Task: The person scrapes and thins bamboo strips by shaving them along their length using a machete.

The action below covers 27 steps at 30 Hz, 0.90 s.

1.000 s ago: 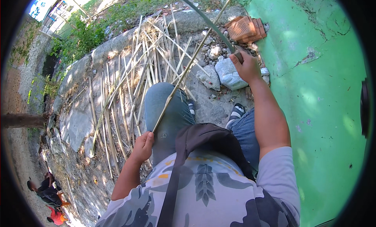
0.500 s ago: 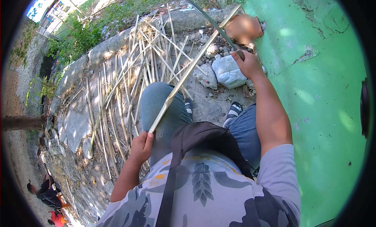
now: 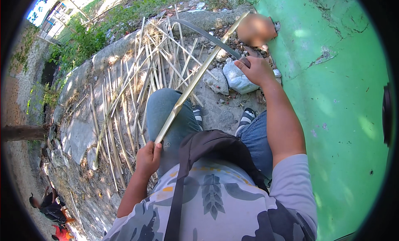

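Observation:
A long pale strip of split bamboo [image 3: 188, 91] slants up and to the right across my left knee. My left hand [image 3: 148, 158] is closed round its near end. In my right hand [image 3: 258, 70] is the dark handle of a machete, gripped tightly. The machete's long, curved grey blade [image 3: 203, 33] points up and left and crosses the strip near its far end. Whether the edge touches the strip I cannot tell.
Many pale split strips [image 3: 158, 66] lie heaped on the stone ground to the left. Ahead of my feet sit a whitish rock [image 3: 240, 77] and a grey stone [image 3: 216, 81]. A green wall [image 3: 341, 116] runs along my right. Two people [image 3: 52, 205] are far off at lower left.
The machete blade has swung left and lower, and my right hand has shifted slightly left and down. My left hand still holds the strip, almost in place.

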Motion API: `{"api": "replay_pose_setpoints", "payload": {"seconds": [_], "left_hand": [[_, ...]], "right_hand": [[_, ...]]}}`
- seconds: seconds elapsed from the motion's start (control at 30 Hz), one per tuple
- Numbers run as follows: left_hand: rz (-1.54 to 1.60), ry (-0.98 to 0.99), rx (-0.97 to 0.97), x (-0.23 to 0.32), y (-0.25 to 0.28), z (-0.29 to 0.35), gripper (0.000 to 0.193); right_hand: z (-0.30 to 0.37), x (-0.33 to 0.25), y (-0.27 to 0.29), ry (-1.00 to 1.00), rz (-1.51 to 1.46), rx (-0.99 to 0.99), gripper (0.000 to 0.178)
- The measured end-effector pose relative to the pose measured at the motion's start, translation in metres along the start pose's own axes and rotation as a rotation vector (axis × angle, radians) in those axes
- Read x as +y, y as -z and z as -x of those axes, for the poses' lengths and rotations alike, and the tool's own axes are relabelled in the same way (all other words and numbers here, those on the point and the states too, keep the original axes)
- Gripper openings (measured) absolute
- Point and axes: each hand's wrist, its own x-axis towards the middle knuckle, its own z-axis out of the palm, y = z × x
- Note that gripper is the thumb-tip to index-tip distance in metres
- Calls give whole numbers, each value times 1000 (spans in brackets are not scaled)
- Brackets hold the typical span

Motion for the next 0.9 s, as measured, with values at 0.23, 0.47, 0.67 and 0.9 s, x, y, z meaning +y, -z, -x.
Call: {"api": "replay_pose_setpoints", "payload": {"seconds": [0.23, 0.47, 0.67, 0.9], "left_hand": [[59, -9, 9, -6, -5, -1, 43], [5, -24, -38, -10, 0, -6, 44], [59, -45, -18, -12, -1, -4, 44], [24, -29, -98, -8, 6, -13, 47]], "right_hand": [[8, -19, 16, 204, 72, -48, 59], [-3, 8, 8, -96, -69, 15, 57], [-1, -16, 9, 172, 8, -13, 55], [-9, 20, -5, -89, 36, 67, 58]]}}
